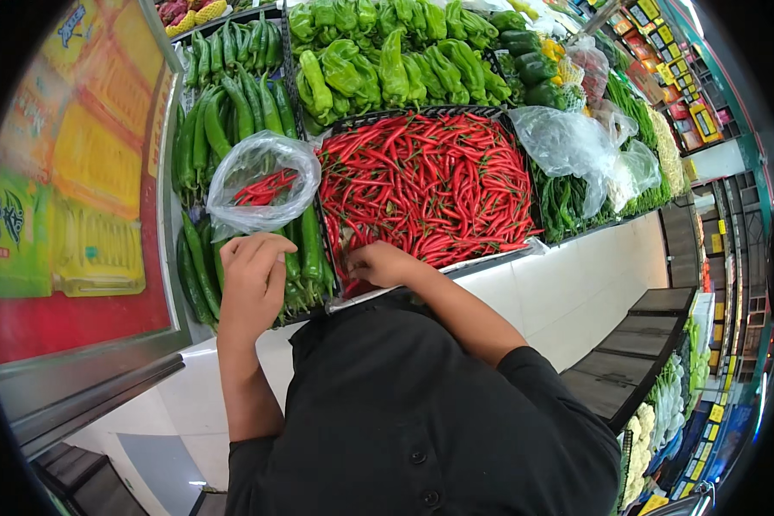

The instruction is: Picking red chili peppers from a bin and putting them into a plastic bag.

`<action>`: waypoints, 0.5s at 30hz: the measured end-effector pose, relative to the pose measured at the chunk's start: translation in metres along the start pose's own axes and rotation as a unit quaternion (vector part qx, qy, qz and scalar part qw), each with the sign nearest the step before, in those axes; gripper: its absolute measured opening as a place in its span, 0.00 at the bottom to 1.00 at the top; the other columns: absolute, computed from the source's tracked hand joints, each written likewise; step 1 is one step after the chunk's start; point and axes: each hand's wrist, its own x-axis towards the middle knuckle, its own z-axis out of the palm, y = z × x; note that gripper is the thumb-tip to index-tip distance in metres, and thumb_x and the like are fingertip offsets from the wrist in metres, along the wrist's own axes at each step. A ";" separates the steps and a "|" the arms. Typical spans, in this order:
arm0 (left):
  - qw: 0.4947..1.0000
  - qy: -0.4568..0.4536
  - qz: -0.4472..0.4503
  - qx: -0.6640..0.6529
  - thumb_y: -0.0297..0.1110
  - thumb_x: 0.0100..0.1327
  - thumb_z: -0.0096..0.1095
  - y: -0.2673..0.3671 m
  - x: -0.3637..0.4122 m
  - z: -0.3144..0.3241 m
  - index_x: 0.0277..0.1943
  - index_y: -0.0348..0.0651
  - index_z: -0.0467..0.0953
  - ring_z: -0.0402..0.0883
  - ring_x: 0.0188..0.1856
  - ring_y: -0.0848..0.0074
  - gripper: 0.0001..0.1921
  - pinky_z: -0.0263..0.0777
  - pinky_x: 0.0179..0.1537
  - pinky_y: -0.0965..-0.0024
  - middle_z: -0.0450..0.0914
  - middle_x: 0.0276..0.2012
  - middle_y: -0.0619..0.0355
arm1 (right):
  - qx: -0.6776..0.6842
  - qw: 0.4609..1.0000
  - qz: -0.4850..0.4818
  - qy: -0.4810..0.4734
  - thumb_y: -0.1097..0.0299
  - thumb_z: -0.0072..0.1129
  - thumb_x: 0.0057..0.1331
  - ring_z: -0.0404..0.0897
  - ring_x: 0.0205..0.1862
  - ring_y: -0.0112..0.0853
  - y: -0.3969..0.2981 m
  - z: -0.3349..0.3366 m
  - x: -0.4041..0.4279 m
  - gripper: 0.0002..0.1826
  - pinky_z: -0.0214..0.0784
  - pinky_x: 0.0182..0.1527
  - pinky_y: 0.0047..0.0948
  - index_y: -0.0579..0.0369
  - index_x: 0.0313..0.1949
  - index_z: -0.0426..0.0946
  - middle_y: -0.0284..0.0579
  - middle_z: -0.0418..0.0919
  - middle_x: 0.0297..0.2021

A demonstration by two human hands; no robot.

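Observation:
A clear plastic bag [264, 145] with its mouth rolled wide sits on long green chili peppers [216, 129]. Several red chilies [267, 188] lie inside it. My left hand [253, 274] is at the bag's near edge with bent fingers; whether they grip the plastic is hidden. To the right, a black crate holds a thick layer of small red chilies [426, 184]. My right hand [380, 264] reaches into the near left corner of that layer, fingertips bent down among the chilies. What those fingers hold cannot be seen.
Light green peppers [393, 68] fill the crate behind. Loose clear plastic bags [567, 145] cover dark green peppers [561, 200] on the right. A framed advertising panel [84, 168] borders the left side. Dark wooden display boxes [632, 348] stand on the pale floor [555, 284].

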 end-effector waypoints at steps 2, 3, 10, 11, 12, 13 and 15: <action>1.000 0.000 0.002 -0.009 0.22 0.69 0.54 -0.001 -0.001 0.001 0.44 0.41 0.80 0.80 0.49 0.64 0.07 0.60 0.59 0.62 0.84 0.43 0.54 | 0.068 0.990 -0.014 0.120 0.66 0.63 0.64 0.84 0.38 0.50 -0.010 -0.012 -0.009 0.09 0.75 0.43 0.44 0.54 0.43 0.82 0.52 0.84 0.32; 1.000 -0.004 0.009 -0.018 0.22 0.68 0.55 0.000 -0.001 0.003 0.43 0.41 0.80 0.80 0.48 0.63 0.08 0.62 0.58 0.63 0.84 0.43 0.54 | 0.068 0.990 -0.011 0.120 0.66 0.63 0.64 0.84 0.38 0.50 -0.014 -0.019 -0.014 0.09 0.75 0.43 0.44 0.54 0.43 0.82 0.52 0.84 0.32; 0.986 -0.056 0.019 -0.153 0.23 0.65 0.57 0.016 0.010 0.044 0.45 0.38 0.79 0.80 0.45 0.54 0.08 0.71 0.48 0.57 0.80 0.41 0.48 | 0.207 0.941 0.039 0.265 0.70 0.65 0.68 0.68 0.23 0.22 -0.053 -0.069 -0.039 0.08 0.64 0.28 0.29 0.57 0.45 0.79 0.36 0.72 0.20; 0.986 -0.058 0.020 -0.153 0.23 0.65 0.57 0.018 0.010 0.054 0.45 0.38 0.79 0.80 0.45 0.54 0.08 0.71 0.48 0.57 0.80 0.41 0.48 | 0.209 0.940 0.040 0.266 0.70 0.65 0.68 0.68 0.23 0.22 -0.055 -0.070 -0.042 0.08 0.64 0.28 0.29 0.57 0.45 0.79 0.36 0.72 0.20; 0.988 -0.066 0.016 -0.142 0.24 0.65 0.58 0.022 0.012 0.063 0.47 0.38 0.78 0.79 0.45 0.53 0.09 0.72 0.48 0.56 0.80 0.42 0.48 | 0.214 0.939 0.032 0.268 0.70 0.65 0.68 0.67 0.22 0.21 -0.057 -0.071 -0.045 0.08 0.63 0.28 0.28 0.57 0.45 0.79 0.35 0.72 0.19; 0.989 -0.073 0.011 -0.132 0.25 0.65 0.59 0.025 0.014 0.071 0.49 0.37 0.77 0.79 0.45 0.53 0.10 0.72 0.48 0.55 0.79 0.42 0.48 | 0.220 0.937 0.022 0.269 0.69 0.66 0.68 0.67 0.22 0.19 -0.061 -0.073 -0.048 0.08 0.62 0.27 0.28 0.57 0.44 0.79 0.34 0.72 0.19; 0.990 -0.083 0.016 -0.110 0.27 0.64 0.63 0.029 0.016 0.083 0.50 0.38 0.76 0.79 0.45 0.53 0.13 0.72 0.47 0.55 0.77 0.42 0.49 | 0.212 0.945 0.031 0.249 0.69 0.67 0.68 0.67 0.24 0.17 -0.075 -0.080 -0.057 0.09 0.63 0.29 0.24 0.59 0.45 0.80 0.30 0.73 0.21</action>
